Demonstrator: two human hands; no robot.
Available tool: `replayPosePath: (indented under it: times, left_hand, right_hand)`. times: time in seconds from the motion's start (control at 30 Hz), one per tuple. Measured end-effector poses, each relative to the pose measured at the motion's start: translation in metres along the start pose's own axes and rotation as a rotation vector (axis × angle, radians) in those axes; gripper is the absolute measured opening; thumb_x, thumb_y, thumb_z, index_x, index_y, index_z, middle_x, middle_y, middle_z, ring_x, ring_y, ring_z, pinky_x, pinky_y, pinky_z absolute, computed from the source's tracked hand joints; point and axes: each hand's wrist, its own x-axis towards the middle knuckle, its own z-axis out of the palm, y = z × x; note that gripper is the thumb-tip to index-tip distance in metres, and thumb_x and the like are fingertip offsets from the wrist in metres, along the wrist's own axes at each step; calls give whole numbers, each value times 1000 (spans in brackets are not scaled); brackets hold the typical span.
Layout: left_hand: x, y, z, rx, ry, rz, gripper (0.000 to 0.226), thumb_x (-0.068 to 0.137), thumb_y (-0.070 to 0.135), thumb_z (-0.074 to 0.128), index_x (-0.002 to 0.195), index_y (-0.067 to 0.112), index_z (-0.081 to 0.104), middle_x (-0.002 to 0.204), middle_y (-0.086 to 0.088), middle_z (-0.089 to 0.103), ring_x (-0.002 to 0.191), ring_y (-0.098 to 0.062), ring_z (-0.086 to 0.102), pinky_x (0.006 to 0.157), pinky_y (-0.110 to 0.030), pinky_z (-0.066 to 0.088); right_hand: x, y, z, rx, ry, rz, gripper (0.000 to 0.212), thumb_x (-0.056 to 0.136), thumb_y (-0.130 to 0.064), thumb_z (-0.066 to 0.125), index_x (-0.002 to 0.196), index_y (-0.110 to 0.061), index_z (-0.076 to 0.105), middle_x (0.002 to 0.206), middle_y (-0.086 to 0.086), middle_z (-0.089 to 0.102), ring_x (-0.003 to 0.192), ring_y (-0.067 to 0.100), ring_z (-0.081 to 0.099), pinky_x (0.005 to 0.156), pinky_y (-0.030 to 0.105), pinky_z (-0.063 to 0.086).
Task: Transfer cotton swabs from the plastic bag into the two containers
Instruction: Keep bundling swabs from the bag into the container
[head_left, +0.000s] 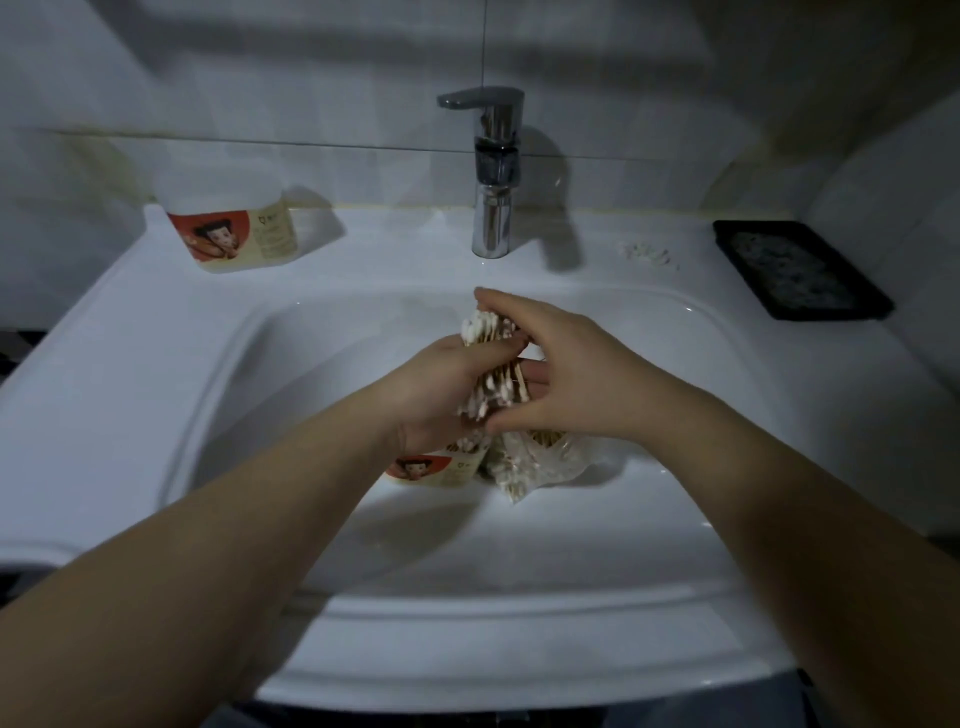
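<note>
Over the white sink basin, my left hand (441, 389) grips a thick bundle of wooden-stemmed cotton swabs (491, 358). My right hand (561, 374) curls over the same bundle from the right, thumb low, fingers across its top. Below the hands, a clear plastic bag (535, 462) with more swabs lies in the basin. Beside it to the left lies a container (441, 470) with a red cartoon label, mostly hidden by my left hand. A second, matching container (234, 228) stands on the sink's back left ledge.
A chrome faucet (491, 171) rises at the back centre of the sink (182, 364). A black tray (800, 267) sits on the back right ledge. Tiled wall runs behind.
</note>
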Motion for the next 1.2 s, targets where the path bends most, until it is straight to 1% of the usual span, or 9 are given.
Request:
replayPosePath:
  times: [0.1,0.27,0.37,0.5,0.63,0.73,0.93,1.07,1.2]
  left_hand:
    - [-1,0,0,11,21,-15,23,104,13,50,119,2,62,109,-19,73,103,-30,72,86,-42,59]
    - [2,-2,2,16,93,-39,23,103,15,52,122,6,61,107,-16,70,98,-26,69,90,-41,51]
    - [2,-2,3,-6,95,-51,29,104,16,50,128,2,60,111,-17,71,105,-29,69,95,-42,51]
    - [-3,1,5,-31,67,-98,27,106,20,46,124,5,61,112,-15,74,106,-27,73,91,-42,57]
    - [-3,3,5,-30,82,-108,25,106,18,45,120,5,61,103,-12,76,96,-23,74,80,-35,60]
    - [-3,2,7,-5,116,-108,20,105,16,46,112,8,63,95,-9,74,91,-20,71,85,-35,51]
    - [-3,4,6,-35,88,-104,26,104,19,49,121,5,65,107,-11,75,96,-23,74,84,-37,57]
    - [-5,6,5,-17,95,-102,14,104,18,54,108,12,65,70,3,62,61,-9,63,54,-25,53]
    - [-3,6,5,5,111,-85,21,104,24,54,121,14,59,61,5,47,52,-8,49,50,-24,47]
  right_hand:
    - [0,-2,3,-140,-48,-23,126,60,-45,96,161,-33,21,159,-13,29,143,3,35,115,24,36]
    - [4,-9,6,-305,92,-103,92,73,-36,87,152,-24,41,139,-6,54,126,9,51,102,21,41]
    - [2,-7,4,-267,55,-106,100,73,-36,88,157,-26,33,145,-8,48,129,4,46,104,15,38]
    - [2,-8,8,-211,-47,-81,127,62,-53,92,161,-30,16,155,-15,31,138,-4,32,111,11,29]
    - [3,-14,11,-280,39,-102,108,67,-50,90,156,-25,34,147,-11,44,133,4,43,109,23,39]
    - [4,-17,11,-345,96,-119,88,71,-39,85,148,-24,45,141,-9,52,126,9,51,104,29,44]
    - [1,-7,1,-164,-52,-27,113,66,-48,92,159,-31,28,152,-13,42,135,-3,42,108,14,35]
    - [-2,2,-5,136,-63,61,103,69,-31,94,155,-33,38,146,-16,50,131,-3,50,110,26,45]
    - [-4,-1,-4,53,-6,45,93,70,-27,94,149,-33,46,136,-19,56,125,-1,53,105,31,51]
